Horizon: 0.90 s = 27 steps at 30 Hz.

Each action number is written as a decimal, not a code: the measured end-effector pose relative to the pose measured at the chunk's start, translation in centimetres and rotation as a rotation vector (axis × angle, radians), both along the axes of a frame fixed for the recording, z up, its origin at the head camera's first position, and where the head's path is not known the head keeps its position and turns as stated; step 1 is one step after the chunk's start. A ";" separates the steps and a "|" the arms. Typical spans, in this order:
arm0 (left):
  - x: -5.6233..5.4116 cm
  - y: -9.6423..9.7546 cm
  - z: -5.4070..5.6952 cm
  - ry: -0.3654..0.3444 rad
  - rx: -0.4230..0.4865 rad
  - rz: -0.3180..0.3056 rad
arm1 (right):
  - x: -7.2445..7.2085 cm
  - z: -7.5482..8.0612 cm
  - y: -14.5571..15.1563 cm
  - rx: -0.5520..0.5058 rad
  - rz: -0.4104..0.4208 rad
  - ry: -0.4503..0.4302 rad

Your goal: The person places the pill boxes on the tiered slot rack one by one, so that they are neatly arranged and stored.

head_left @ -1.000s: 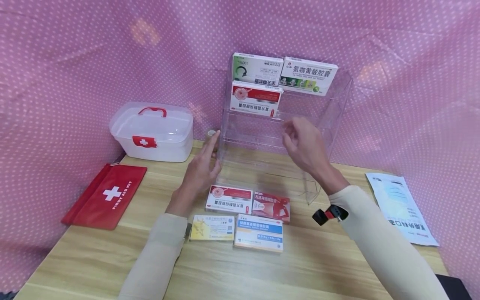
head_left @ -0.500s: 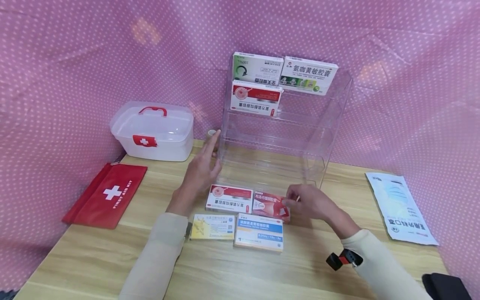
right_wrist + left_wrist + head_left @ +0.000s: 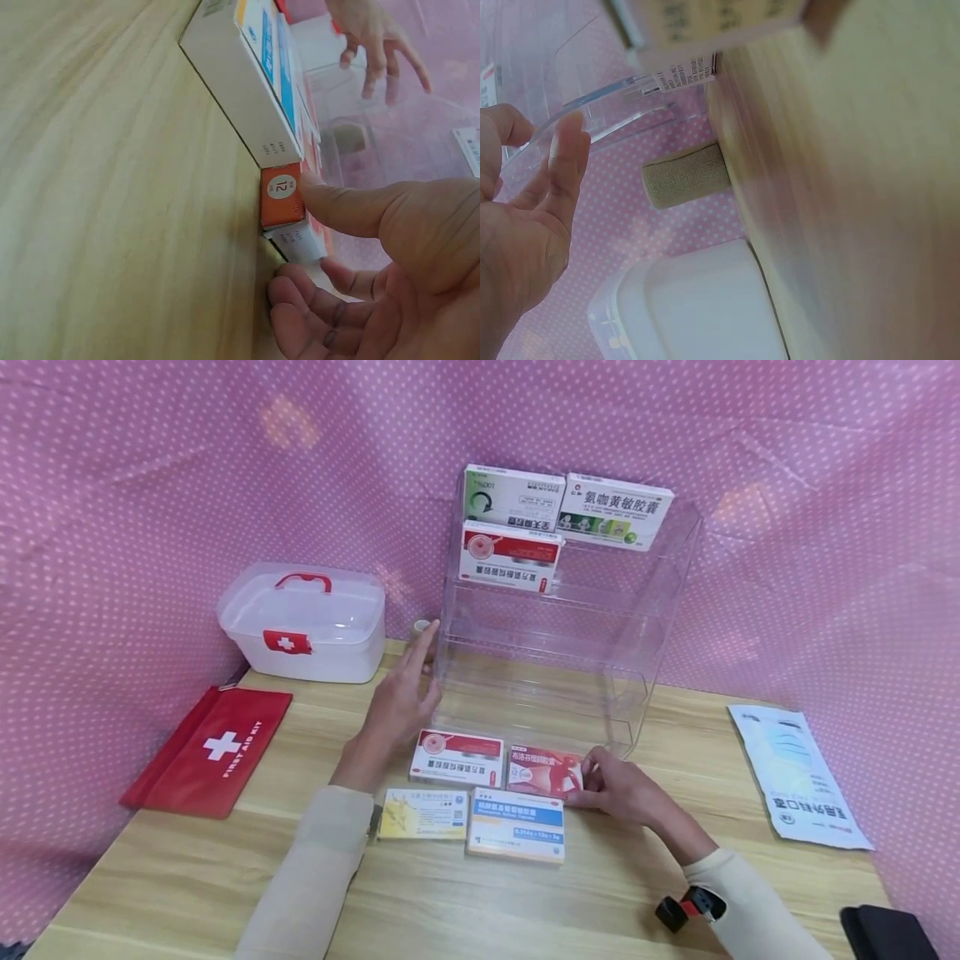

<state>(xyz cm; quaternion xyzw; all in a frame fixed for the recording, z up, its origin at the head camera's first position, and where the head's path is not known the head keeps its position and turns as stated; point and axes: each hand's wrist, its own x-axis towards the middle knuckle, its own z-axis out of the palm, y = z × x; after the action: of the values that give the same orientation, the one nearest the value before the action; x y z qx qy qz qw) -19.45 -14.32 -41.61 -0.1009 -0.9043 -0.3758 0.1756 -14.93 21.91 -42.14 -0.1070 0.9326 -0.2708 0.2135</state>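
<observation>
My right hand (image 3: 618, 787) grips the right end of a red medicine box (image 3: 542, 771) lying on the table, its thumb on the near edge and fingers at the far side. In the right wrist view the thumb presses beside the orange end (image 3: 282, 196) marked 12. Around that box lie a red-and-white medicine box (image 3: 457, 758), a yellow one (image 3: 424, 814) and a blue-and-white one (image 3: 516, 827). My left hand (image 3: 401, 697), fingers extended, rests at the left side of a clear tiered display rack (image 3: 600, 602). Three medicine boxes stand on the rack's upper tiers.
A white first-aid case (image 3: 303, 627) and a red pouch (image 3: 213, 752) sit at left. A tan roll (image 3: 686, 174) stands behind my left hand. At right are a mask packet (image 3: 802, 777) and a black object (image 3: 888, 933). Pink dotted cloth surrounds the table.
My right hand has come down from the rack to the red medicine box and taken hold of its right end. The box has shifted slightly right. My left hand stays put.
</observation>
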 end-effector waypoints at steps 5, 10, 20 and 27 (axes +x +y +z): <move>0.1 0.0 0.1 -0.008 -0.004 0.001 | 0.3 -0.4 0.7 -0.033 0.000 0.015; 0.2 0.0 0.2 -0.016 0.001 0.002 | 0.5 -0.7 0.9 -0.062 -0.007 0.035; 0.1 0.1 0.2 -0.015 0.004 -0.003 | 0.9 -0.6 1.5 -0.055 0.002 0.036; 0.1 0.1 0.2 -0.014 0.011 -0.009 | 1.2 -0.7 1.8 -0.098 0.009 0.036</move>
<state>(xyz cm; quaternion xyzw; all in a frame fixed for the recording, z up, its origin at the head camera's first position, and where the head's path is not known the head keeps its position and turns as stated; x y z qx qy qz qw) -19.37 -14.22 -41.42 -0.1014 -0.9030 -0.3822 0.1680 -13.78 23.72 -42.81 -0.1265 0.9214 -0.3131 0.1923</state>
